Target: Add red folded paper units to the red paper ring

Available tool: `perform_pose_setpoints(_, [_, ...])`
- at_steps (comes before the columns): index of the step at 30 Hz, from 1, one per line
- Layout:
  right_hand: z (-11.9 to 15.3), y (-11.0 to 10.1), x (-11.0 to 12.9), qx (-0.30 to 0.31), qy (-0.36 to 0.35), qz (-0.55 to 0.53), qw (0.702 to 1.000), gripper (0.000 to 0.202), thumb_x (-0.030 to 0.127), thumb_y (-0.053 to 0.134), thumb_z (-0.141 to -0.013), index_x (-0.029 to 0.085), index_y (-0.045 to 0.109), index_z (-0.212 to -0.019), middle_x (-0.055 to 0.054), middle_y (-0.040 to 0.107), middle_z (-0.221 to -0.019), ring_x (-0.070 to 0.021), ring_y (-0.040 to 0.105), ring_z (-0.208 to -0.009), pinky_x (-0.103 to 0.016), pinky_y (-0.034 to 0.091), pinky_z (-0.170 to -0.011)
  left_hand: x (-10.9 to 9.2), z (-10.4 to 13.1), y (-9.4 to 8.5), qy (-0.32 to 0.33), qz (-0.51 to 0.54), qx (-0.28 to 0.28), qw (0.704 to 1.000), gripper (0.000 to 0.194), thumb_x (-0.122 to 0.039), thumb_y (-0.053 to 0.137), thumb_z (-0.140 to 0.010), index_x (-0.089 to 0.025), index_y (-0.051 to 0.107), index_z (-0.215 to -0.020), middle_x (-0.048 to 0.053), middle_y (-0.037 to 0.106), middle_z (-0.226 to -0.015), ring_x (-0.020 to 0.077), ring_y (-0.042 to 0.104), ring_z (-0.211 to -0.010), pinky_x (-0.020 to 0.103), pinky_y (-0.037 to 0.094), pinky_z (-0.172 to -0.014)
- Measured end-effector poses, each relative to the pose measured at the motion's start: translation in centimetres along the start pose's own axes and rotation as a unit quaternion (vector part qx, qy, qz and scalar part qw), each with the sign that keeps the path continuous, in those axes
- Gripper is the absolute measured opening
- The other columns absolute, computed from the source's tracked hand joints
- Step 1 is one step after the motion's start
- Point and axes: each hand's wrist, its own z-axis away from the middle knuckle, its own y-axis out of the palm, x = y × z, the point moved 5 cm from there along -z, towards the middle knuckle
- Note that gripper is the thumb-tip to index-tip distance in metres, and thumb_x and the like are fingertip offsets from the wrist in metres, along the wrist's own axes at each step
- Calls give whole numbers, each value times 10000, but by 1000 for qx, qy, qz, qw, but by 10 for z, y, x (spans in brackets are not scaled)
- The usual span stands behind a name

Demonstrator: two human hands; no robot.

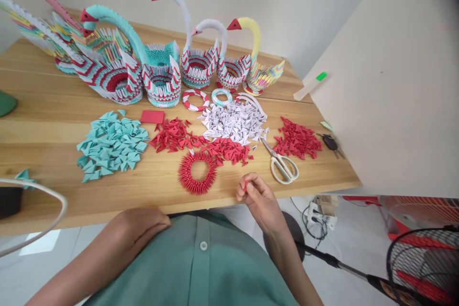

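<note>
The left hand [143, 224] lies tucked against the green shirt [201, 263] at the tabletop [53, 119] edge; whether its fingers are curled or spread cannot be told. The right hand [256, 196] pinches a small red paper piece [245, 184] just beside the red paper ring [197, 172]. Beyond lie scissors [283, 165], paper piles and paper swans [161, 67].

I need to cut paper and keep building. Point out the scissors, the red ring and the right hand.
scissors [282, 162], head view, on the handles.
red ring [197, 173], head view, on its spiked band.
right hand [258, 197], head view, on the back.
</note>
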Motion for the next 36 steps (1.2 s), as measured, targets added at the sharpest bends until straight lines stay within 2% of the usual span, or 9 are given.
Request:
perform_pose_setpoints(3, [5, 7, -3, 21, 14, -23, 999, 286, 451, 660, -873, 270, 607, -1088, 4, 556, -771, -150, 576, -683, -303, 515, -645, -53, -13, -8, 80, -11, 62, 995, 179, -315, 494, -986, -259, 664, -986, -35, 704, -883, 126, 644, -743, 171, 458, -642])
perform_pose_setpoints(5, [7, 13, -2, 43, 12, -21, 999, 257, 427, 646, -892, 277, 626, -1100, 2, 589, -780, -157, 602, -710, -318, 533, -687, -71, -31, -2, 103, -5, 60, 993, 219, -282, 480, -1009, -229, 649, -879, -36, 671, -790, 111, 618, -712, 188, 430, -653])
perform_pose_setpoints(7, [9, 20, 2, 65, -5, -1, 998, 171, 389, 604, -928, 287, 643, -1060, -3, 614, -830, -164, 629, -766, -336, 539, -741, -77, -54, 8, 132, -7, 22, 991, 203, -252, 508, -997, -202, 660, -872, -21, 679, -794, 117, 617, -722, 208, 420, -673])
perform_pose_setpoints(12, [16, 27, 22, 48, -93, 143, 984, 98, 300, 574, -950, 267, 666, -960, -16, 634, -928, -161, 635, -904, -303, 509, -819, -65, -91, 31, 114, 1, -20, 993, 54, -242, 663, -906, -193, 686, -906, -25, 662, -762, 106, 585, -667, 194, 393, -597])
perform_pose_setpoints(17, [19, 23, 25, -13, -135, 228, 964, 87, 305, 616, -915, 244, 677, -925, -31, 713, -902, -172, 677, -863, -289, 551, -775, -65, -96, 33, 90, 8, -36, 995, 48, -229, 681, -889, -183, 686, -876, -34, 654, -720, 94, 555, -621, 190, 370, -559])
perform_pose_setpoints(23, [18, 30, 25, -7, -159, 309, 938, 86, 289, 627, -900, 241, 695, -922, -20, 747, -839, -170, 706, -751, -267, 565, -677, -64, -98, 31, 110, -21, -55, 992, 102, -198, 631, -919, -169, 677, -834, -25, 656, -698, 104, 579, -630, 200, 388, -579])
perform_pose_setpoints(26, [18, 34, 31, 1, -194, 365, 910, 88, 268, 612, -916, 247, 694, -939, -26, 750, -850, -183, 707, -773, -286, 554, -683, -61, -97, 29, 139, -56, -72, 986, 161, -191, 563, -954, -171, 672, -837, -5, 672, -725, 125, 613, -681, 217, 428, -625])
perform_pose_setpoints(31, [23, 42, 41, 36, -288, 454, 842, 104, 206, 587, -946, 244, 682, -930, -21, 713, -786, -172, 647, -734, -319, 487, -690, -60, -94, 30, 178, -103, -68, 976, 202, -174, 530, -957, -172, 660, -803, 4, 676, -719, 140, 622, -685, 240, 442, -645])
perform_pose_setpoints(36, [28, 46, 40, 70, -292, 514, 803, 141, 231, 564, -970, 220, 655, -863, -16, 691, -755, -159, 593, -699, -312, 429, -672, -55, -87, 37, 176, -97, -31, 979, 212, -176, 553, -952, -168, 662, -770, -7, 674, -693, 126, 604, -631, 234, 431, -602])
